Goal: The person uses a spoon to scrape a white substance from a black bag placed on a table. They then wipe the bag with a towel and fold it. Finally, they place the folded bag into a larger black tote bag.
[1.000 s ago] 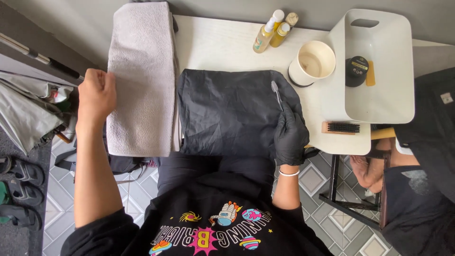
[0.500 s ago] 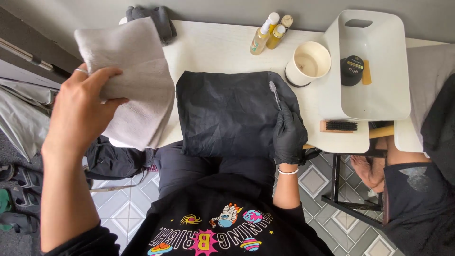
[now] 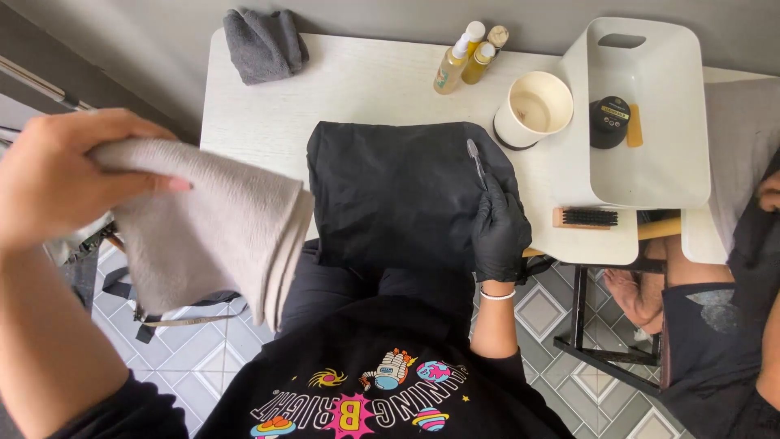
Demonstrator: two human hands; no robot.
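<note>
Grey towelling is clamped between the fingers (image 3: pixel 150 183) and thumb of the left hand (image 3: pixel 69 175), which is raised off the desk, well to the left of the black cloth (image 3: pixel 390 191). The grey towel (image 3: pixel 219 236) is folded and hangs down from that grip, clear of the desk edge and over the tiled floor (image 3: pixel 175 358).

A small slim brush (image 3: pixel 475 161) is gripped by the closed fingers of the right hand (image 3: pixel 500 232), which is covered by a black glove. This hand is rested on the right part of the black cloth, with the brush head pointed away from the person.

The black cloth is spread over the near middle of the white desk (image 3: pixel 366 89). Behind it and to the left, a crumpled dark grey cloth (image 3: pixel 264 42) is seen. Behind it and to the right, small yellow bottles (image 3: pixel 467 57) and a cream cup (image 3: pixel 532 107) are placed. Further right of the cloth, a white tray (image 3: pixel 650 175) is set, with a black round tin (image 3: pixel 609 122) in it. A wooden brush with black bristles (image 3: pixel 587 217) lies just in front of the tray.
</note>
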